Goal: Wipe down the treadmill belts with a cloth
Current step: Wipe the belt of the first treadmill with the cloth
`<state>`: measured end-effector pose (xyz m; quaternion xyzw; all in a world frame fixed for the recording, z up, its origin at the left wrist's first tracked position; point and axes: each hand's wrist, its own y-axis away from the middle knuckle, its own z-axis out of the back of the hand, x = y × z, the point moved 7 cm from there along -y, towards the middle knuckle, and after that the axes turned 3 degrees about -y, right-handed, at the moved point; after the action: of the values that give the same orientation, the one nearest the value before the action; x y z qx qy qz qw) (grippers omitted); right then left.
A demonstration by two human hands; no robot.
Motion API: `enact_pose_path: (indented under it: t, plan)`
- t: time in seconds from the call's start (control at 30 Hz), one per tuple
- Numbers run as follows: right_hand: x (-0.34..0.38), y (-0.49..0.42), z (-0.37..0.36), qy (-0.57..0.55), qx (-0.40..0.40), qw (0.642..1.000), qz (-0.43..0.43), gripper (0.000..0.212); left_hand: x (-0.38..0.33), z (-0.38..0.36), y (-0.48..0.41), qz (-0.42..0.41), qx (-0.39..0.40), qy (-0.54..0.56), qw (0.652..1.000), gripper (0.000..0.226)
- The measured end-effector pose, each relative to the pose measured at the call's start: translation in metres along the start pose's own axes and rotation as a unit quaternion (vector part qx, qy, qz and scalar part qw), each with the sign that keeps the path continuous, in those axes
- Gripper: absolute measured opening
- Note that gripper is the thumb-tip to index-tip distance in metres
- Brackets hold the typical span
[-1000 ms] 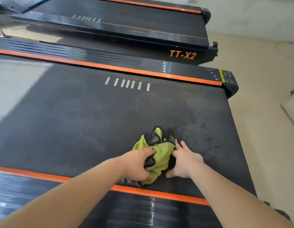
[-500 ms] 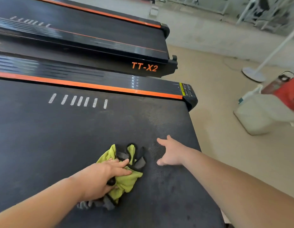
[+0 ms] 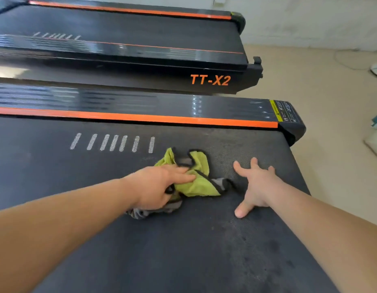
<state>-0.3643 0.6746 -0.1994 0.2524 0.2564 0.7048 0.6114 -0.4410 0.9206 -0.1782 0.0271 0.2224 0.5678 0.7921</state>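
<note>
A crumpled yellow-green cloth [image 3: 199,182] with dark grey edging lies on the near treadmill belt [image 3: 99,176], just below the row of white dashes. My left hand [image 3: 160,185] lies over the cloth's left part and grips it against the belt, fingers across the top and thumb tucked into the folds. A grey corner of the cloth sticks out under my wrist. My right hand [image 3: 256,185] rests on the belt to the right of the cloth, fingers spread and straight, holding nothing. The belt looks dusty and mottled around and below my right hand.
An orange-striped black side rail [image 3: 141,108] borders the belt's far side, ending in a cap with a yellow warning label [image 3: 285,111]. A second treadmill marked TT-X2 [image 3: 209,80] stands beyond it. Beige floor [image 3: 322,98] lies to the right, with pale objects at the frame's right edge.
My left hand has slid the cloth farther across the belt toward the white dashes. My right hand has left the cloth and settled flat on the belt beside it.
</note>
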Motion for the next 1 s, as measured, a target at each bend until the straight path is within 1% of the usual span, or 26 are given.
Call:
enact_pose_path:
  t: [0.03,0.07,0.1,0.13,0.17,0.2,0.23,0.27,0.33,0.37,0.4,0.43,0.47,0.5,0.57,0.6,0.63,0.67,0.73,0.77,0.8,0.83,0.9,0.93,0.97,1.0]
  plan:
    - [-0.001,-0.001,-0.001,-0.005,-0.002,1.0,0.001,0.15,0.015,0.014,-0.015,0.054,-0.039,-0.014,0.998,0.075]
    - [-0.002,-0.001,-0.002,-0.009,-0.006,1.0,0.004,0.149,0.03,0.026,-0.029,0.129,-0.085,-0.002,0.988,0.072]
    - [-0.002,-0.002,-0.003,-0.011,-0.01,1.0,0.007,0.147,0.045,0.035,-0.04,0.208,-0.134,0.027,0.969,0.067]
    - [-0.002,-0.003,-0.003,-0.01,-0.013,1.0,0.01,0.146,0.052,0.039,-0.049,0.266,-0.174,0.043,0.947,0.062]
    - [-0.002,-0.003,-0.002,-0.01,-0.015,1.0,0.011,0.146,0.046,0.039,-0.06,0.29,-0.198,0.051,0.935,0.057]
    - [-0.002,-0.003,-0.002,-0.01,-0.016,1.0,0.012,0.145,0.031,0.038,-0.071,0.286,-0.203,0.052,0.935,0.054]
    - [-0.002,-0.002,-0.001,-0.011,-0.016,1.0,0.013,0.145,0.012,0.033,-0.081,0.264,-0.197,0.06,0.942,0.052]
    - [-0.002,-0.002,-0.001,-0.013,-0.014,1.0,0.014,0.145,-0.01,0.025,-0.089,0.215,-0.186,0.061,0.957,0.054]
    - [-0.004,-0.001,-0.002,-0.018,-0.011,1.0,0.012,0.144,-0.047,0.01,-0.099,0.092,-0.124,0.053,0.987,0.058]
    - [-0.003,0.0,-0.004,-0.021,-0.01,1.0,0.011,0.142,-0.054,0.006,-0.099,0.04,-0.08,0.049,0.995,0.062]
    - [-0.005,0.0,-0.003,-0.023,-0.01,1.0,0.011,0.141,-0.052,0.006,-0.103,0.011,-0.049,0.034,0.998,0.066]
    - [-0.005,0.0,-0.003,-0.023,-0.011,1.0,0.012,0.142,-0.04,0.01,-0.106,0.011,-0.044,0.011,0.999,0.069]
    - [-0.004,0.001,-0.002,-0.021,-0.011,1.0,0.013,0.144,-0.024,0.019,-0.11,0.041,-0.061,-0.013,0.997,0.07]
    - [-0.003,0.001,-0.002,-0.016,-0.011,1.0,0.014,0.146,-0.006,0.029,-0.113,0.092,-0.092,-0.023,0.991,0.07]
    - [-0.002,0.0,-0.002,-0.018,-0.01,1.0,0.012,0.146,0.01,0.045,-0.116,0.201,-0.161,0.025,0.966,0.068]
    - [-0.002,-0.001,-0.001,-0.021,-0.011,1.0,0.011,0.146,0.0,0.044,-0.119,0.216,-0.18,0.047,0.958,0.066]
    - [-0.002,-0.001,-0.001,-0.023,-0.013,1.0,0.009,0.147,-0.018,0.038,-0.122,0.193,-0.18,0.062,0.963,0.064]
    - [-0.003,0.0,-0.001,-0.024,-0.013,1.0,0.008,0.146,-0.041,0.027,-0.123,0.143,-0.169,0.064,0.973,0.064]
    - [-0.004,-0.001,-0.003,-0.025,-0.009,1.0,0.01,0.143,-0.072,0.006,-0.113,0.03,-0.112,0.052,0.992,0.069]
    - [-0.004,-0.002,-0.003,-0.026,-0.009,1.0,0.011,0.141,-0.069,0.005,-0.112,0.004,-0.084,0.05,0.995,0.073]
    - [-0.004,-0.002,-0.003,-0.028,-0.008,1.0,0.009,0.142,-0.054,0.008,-0.117,0.007,-0.072,0.042,0.996,0.076]
    - [-0.004,-0.001,-0.002,-0.027,-0.006,1.0,0.006,0.144,-0.035,0.015,-0.122,0.033,-0.083,0.033,0.995,0.075]
    - [-0.002,0.0,-0.002,-0.023,-0.001,1.0,0.0,0.147,-0.009,0.031,-0.128,0.12,-0.136,0.039,0.983,0.068]
    - [-0.001,-0.001,-0.002,-0.022,-0.001,1.0,-0.001,0.147,-0.008,0.035,-0.127,0.161,-0.163,0.052,0.972,0.064]
    - [-0.001,-0.002,-0.002,-0.019,-0.004,1.0,-0.002,0.148,-0.018,0.037,-0.127,0.178,-0.179,0.061,0.966,0.062]
    - [-0.001,-0.002,-0.001,-0.017,-0.006,1.0,-0.003,0.148,-0.034,0.036,-0.127,0.171,-0.179,0.074,0.966,0.062]
